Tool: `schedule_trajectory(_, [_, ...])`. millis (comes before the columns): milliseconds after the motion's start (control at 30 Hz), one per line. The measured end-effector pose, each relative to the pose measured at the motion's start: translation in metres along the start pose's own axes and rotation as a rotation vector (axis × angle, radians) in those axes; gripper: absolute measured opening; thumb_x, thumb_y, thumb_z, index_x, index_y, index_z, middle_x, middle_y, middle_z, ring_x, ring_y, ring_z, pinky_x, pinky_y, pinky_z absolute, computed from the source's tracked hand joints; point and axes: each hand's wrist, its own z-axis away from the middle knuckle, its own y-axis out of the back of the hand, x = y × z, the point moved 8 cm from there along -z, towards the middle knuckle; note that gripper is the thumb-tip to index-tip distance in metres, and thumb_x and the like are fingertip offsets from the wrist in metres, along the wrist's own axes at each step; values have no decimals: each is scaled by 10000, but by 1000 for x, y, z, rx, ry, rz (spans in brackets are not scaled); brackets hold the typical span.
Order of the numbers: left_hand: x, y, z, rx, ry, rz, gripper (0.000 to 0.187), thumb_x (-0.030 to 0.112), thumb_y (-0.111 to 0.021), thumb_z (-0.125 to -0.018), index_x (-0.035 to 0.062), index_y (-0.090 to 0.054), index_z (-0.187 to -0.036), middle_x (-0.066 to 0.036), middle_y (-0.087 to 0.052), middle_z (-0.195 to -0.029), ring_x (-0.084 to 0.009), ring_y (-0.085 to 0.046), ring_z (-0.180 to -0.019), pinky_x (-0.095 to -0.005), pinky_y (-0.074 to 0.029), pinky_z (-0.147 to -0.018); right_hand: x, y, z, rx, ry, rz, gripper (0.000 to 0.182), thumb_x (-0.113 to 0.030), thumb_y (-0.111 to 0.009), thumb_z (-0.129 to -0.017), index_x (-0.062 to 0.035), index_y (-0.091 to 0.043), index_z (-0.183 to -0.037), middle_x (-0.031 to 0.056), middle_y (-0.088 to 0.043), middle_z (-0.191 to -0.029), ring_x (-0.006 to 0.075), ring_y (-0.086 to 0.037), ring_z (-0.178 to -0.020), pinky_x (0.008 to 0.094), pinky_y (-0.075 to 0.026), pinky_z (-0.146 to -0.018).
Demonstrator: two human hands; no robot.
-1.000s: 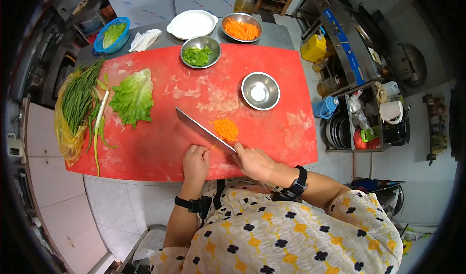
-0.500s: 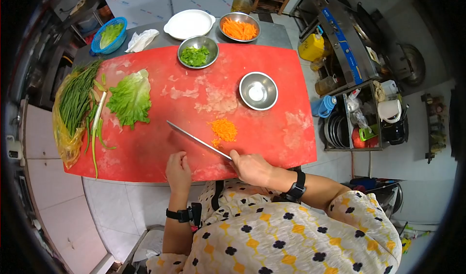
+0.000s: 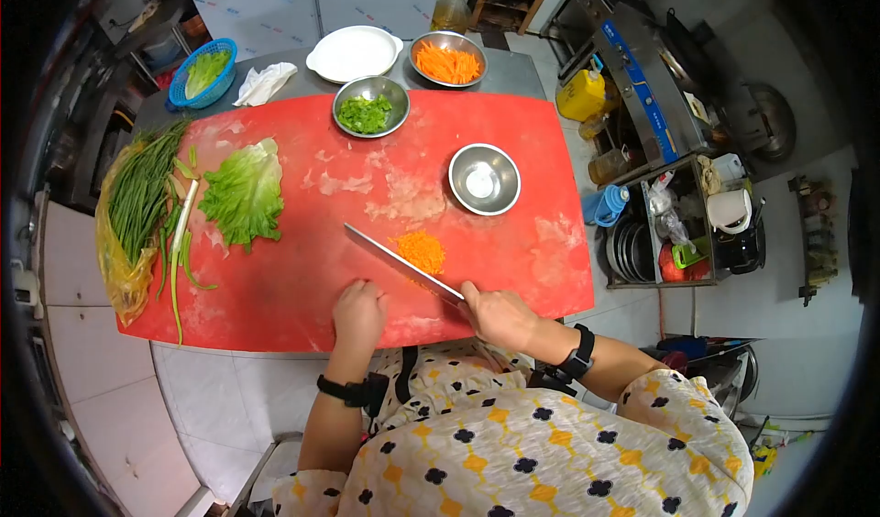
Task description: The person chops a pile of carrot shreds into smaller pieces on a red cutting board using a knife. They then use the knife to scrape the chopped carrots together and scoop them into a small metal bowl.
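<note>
My right hand (image 3: 500, 317) is wrapped round the handle of a kitchen knife (image 3: 396, 258), its blade seen nearly edge-on and slanting up to the left. Along the blade's far side lies a small heap of minced carrot (image 3: 423, 249), with the blade at its near edge. My left hand (image 3: 360, 312) rests near the front edge of the red cutting board (image 3: 275, 288), left of the knife, fingers curled in and nothing visible in them. Beyond the heap stands a small metal bowl (image 3: 484, 180) with no food showing inside.
A lettuce leaf (image 3: 246, 192), spring onion (image 3: 183, 233) and a yellow bag of green stalks (image 3: 137, 205) lie left. Behind are bowls of chopped greens (image 3: 365, 112) and carrot strips (image 3: 447, 62), a white dish (image 3: 356, 53), a cloth (image 3: 266, 83) and a blue basket (image 3: 203, 74).
The knife and my right hand have shifted right, bringing the blade to the minced carrot's near edge. My left hand has moved right as well, with its fingers more curled.
</note>
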Motion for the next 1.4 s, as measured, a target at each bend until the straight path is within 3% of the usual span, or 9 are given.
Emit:
schedule_trajectory(167, [30,-8,-24,105,-95,70,97,106,-682,-794,35,-625,-762,-151,-615,-800,-360,-614,-784,-465,-508,-704,-4,-1,-4,-21,-24,39,157,-160,-450,-970,-4,-430,-959,213,-643,-695,416,-643,-658,520,-488,-556])
schedule_trajectory(433, [-7,16,-4,38,163,275,75,54,-633,-843,27,-585,-895,-151,-584,-878,-358,-588,-827,-447,-477,-725,0,-1,-8,17,-1,34,138,-139,-448,-950,-3,-437,-970,215,-646,-699,417,-645,-663,521,-494,-566])
schedule_trajectory(633, [-14,26,10,201,151,278,113,61,-666,-818,33,-603,-907,-149,-583,-896,-342,-587,-862,-429,-480,-753,3,23,-11,45,0,-25,148,-137,-475,-938,-2,-429,-977,228,-641,-699,427,-643,-672,532,-489,-574])
schedule_trajectory(767, [-8,20,18,99,209,251,145,75,-692,-798,33,-615,-913,-152,-595,-923,-336,-591,-889,-428,-483,-768,18,27,-16,36,4,42,165,-160,-472,-956,-4,-427,-990,235,-646,-713,432,-645,-684,538,-491,-584])
schedule_trajectory(933, [3,-2,22,71,65,183,152,20,-713,-758,3,-627,-883,-153,-615,-885,-344,-618,-793,-409,-509,-700,21,12,-29,-81,-26,84,164,-147,-469,-951,2,-432,-1009,242,-659,-753,435,-654,-720,550,-495,-607])
schedule_trajectory(1067, [16,-18,3,157,-1,163,143,-7,-681,-770,2,-633,-904,-166,-625,-884,-357,-620,-805,-415,-512,-714,9,23,-36,-124,1,51,158,-92,-436,-929,39,-432,-1018,272,-660,-811,443,-658,-763,549,-503,-648])
schedule_trajectory(1133, [30,-10,-1,196,-64,313,131,-17,-652,-792,10,-641,-920,-159,-633,-912,-355,-621,-836,-411,-513,-732,1,35,-38,-149,30,60,164,-72,-422,-921,55,-433,-1025,284,-658,-826,450,-656,-773,545,-506,-662])
schedule_trajectory(1200, [34,12,1,238,-49,269,120,-20,-645,-799,11,-637,-914,-157,-632,-920,-353,-618,-851,-406,-512,-739,-8,44,-40,-133,76,-1,147,-72,-433,-920,58,-418,-986,290,-618,-717,469,-624,-677,553,-477,-598])
schedule_trajectory(1400, [-5,26,15,237,157,257,111,9,-623,-811,26,-614,-920,-142,-600,-931,-344,-581,-915,-414,-485,-826,-3,10,-38,-212,-57,-53,229,-23,-420,-877,96,-431,-1072,324,-640,-823,476,-647,-782,542,-508,-680])
